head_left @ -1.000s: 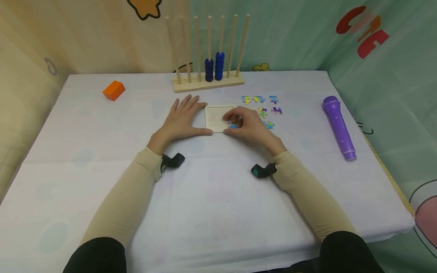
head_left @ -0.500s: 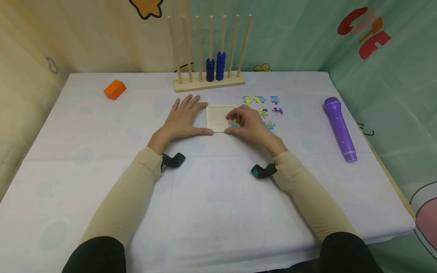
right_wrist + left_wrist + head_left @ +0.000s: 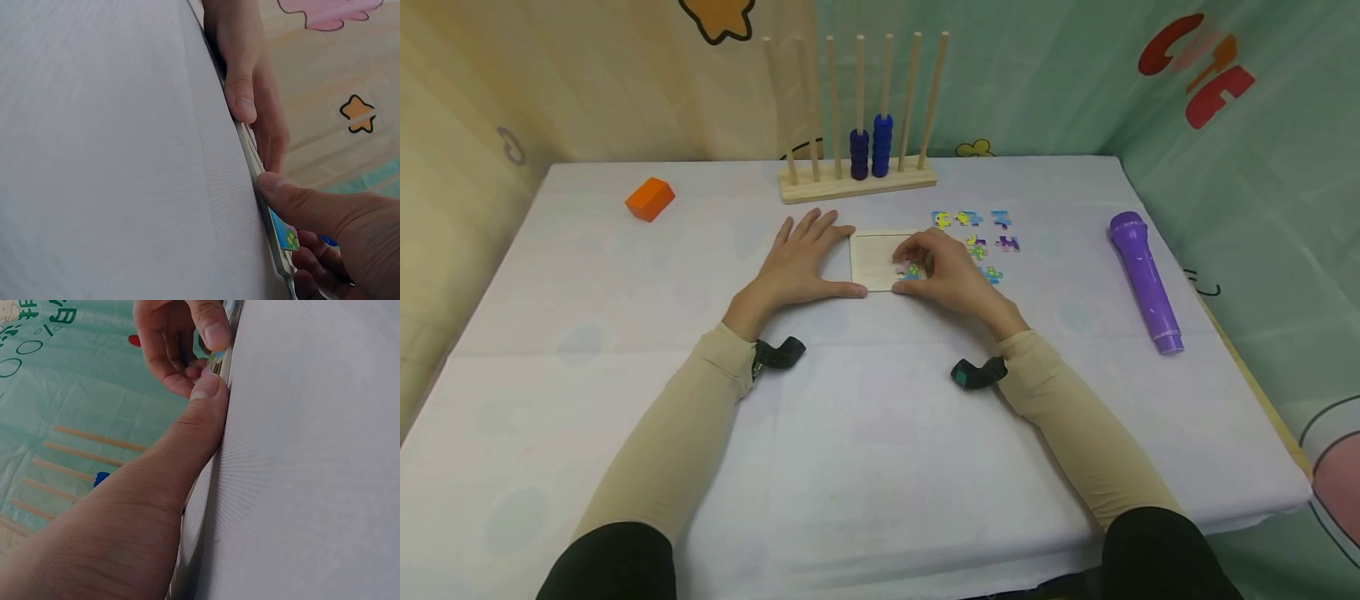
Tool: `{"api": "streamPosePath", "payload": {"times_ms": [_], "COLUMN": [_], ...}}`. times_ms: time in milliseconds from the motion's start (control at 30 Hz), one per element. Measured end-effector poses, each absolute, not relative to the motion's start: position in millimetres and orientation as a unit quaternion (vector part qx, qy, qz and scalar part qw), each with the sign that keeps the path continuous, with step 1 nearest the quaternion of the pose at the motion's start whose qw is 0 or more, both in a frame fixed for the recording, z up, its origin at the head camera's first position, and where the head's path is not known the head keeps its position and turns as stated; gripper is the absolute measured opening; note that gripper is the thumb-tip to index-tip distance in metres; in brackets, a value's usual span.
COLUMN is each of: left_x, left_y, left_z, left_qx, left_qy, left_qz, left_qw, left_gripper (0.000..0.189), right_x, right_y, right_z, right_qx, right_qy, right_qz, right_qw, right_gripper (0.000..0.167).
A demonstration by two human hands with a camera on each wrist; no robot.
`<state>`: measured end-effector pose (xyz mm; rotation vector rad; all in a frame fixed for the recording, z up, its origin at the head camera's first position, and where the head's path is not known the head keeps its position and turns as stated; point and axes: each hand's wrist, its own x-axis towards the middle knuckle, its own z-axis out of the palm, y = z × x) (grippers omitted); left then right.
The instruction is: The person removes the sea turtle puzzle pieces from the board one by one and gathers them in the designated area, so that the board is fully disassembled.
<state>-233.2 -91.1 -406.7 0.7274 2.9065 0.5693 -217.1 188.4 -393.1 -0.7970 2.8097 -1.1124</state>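
A shallow light-wood puzzle tray [image 3: 870, 257] lies mid-table. My left hand [image 3: 797, 265] rests flat at its left side, fingers spread, thumb at the front-left corner and index fingertip by the back-left corner. My right hand [image 3: 951, 273] is over the tray's right part with its fingers curled round a colourful puzzle piece [image 3: 907, 271]; the thumb is at the front edge. In the right wrist view, that jigsaw piece [image 3: 285, 234], blue and green, stands slightly tilted above the rim between thumb and fingers. The palm hides the tray's right side.
Several loose puzzle pieces [image 3: 1002, 219] lie right of the tray. Behind stands a wooden peg rack [image 3: 859, 187] with blue beads on two rods. An orange block [image 3: 650, 199] sits back left, a purple toy microphone [image 3: 1146, 282] at the right.
My right fingers shift slightly at the tray's front-right area, and the puzzle piece there moves a little and shows more. My left hand stays in place.
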Motion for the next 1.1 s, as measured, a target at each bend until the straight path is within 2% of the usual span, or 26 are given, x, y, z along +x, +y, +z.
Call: {"api": "streamPosePath", "payload": {"times_ms": [333,667,1100], "left_x": [-235.1,-235.0,-235.4], "left_y": [-93.6,-93.1,-91.1], "left_z": [-409.9,-413.8,-412.5], "left_qx": [0.236,0.238,0.236], "left_qy": [0.954,0.952,0.953], "left_qz": [0.183,0.185,0.185], "left_qw": [0.044,0.046,0.045], "left_gripper": [0.109,0.111,0.111], "right_x": [-218.7,-213.1,-196.2], "right_y": [189.0,219.4,301.1], "right_z": [-390.1,-375.5,-372.5], "right_qx": [-0.232,-0.159,-0.018], "right_qy": [0.873,0.875,0.902], "right_qz": [-0.429,-0.457,-0.425], "right_qw": [0.012,0.003,-0.074], "right_gripper": [0.022,0.025,0.028]}}
